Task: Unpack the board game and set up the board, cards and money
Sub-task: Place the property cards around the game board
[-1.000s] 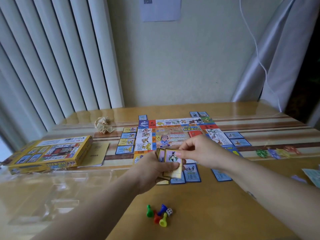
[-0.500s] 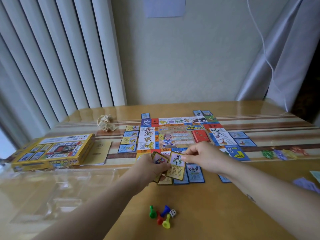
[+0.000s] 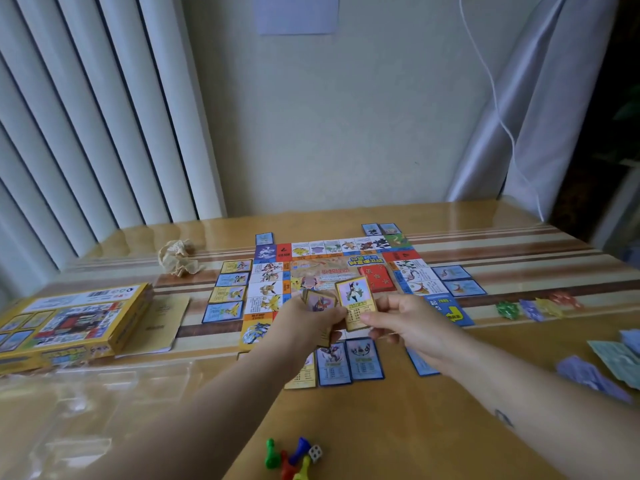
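L grip (image 3: 306, 323) curls round a small stack of gold-edged cards (image 3: 318, 301). R grip (image 3: 405, 323) pinches one gold card (image 3: 356, 301), tilted up, over the near edge of the board (image 3: 311, 251). That lies open mid-surface w/ blue cards (image 3: 227, 296) laid along its sides and a red deck (image 3: 377, 278) on it.

Judged approx halfway: gold cards not yet placed, and the money notes (image 3: 613, 358) lie loose at right, unsorted.

Pawns and die (image 3: 298, 457) sit near. Box (image 3: 69, 320), booklet (image 3: 162, 323) and crumpled paper (image 3: 178, 256) are at left. Nothing seems to block the placing.
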Motion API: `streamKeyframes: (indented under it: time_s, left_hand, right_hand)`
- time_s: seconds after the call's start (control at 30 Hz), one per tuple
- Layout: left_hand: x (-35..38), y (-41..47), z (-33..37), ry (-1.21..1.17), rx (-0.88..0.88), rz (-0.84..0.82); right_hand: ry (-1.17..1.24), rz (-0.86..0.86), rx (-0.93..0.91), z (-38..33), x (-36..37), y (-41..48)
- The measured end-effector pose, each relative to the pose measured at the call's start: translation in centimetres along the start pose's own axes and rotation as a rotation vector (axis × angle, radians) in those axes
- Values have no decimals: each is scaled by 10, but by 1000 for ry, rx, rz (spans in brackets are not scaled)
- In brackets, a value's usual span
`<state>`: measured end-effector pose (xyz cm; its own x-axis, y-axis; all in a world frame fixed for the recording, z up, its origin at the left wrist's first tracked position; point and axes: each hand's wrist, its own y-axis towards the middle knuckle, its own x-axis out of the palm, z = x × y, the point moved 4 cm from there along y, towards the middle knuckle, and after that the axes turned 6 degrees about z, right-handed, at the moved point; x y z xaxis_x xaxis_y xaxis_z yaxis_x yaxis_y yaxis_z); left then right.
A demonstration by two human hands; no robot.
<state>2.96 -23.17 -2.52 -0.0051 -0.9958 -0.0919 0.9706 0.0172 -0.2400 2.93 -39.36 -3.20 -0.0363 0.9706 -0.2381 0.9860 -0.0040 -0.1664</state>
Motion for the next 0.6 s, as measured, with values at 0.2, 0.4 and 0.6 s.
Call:
streamKeyframes:
  time_s: [0.2, 0.4, 0.6]
  left_hand:
    - [26, 25, 14, 32, 36, -33]
    - [47, 63, 31, 654, 382, -90]
    - [72, 110, 22, 1225, 477, -88]
  right_hand:
    - [69, 86, 12, 1, -26, 22]
    - [232, 312, -50, -11, -85, 78]
    - [-185, 572, -76, -2, -161, 144]
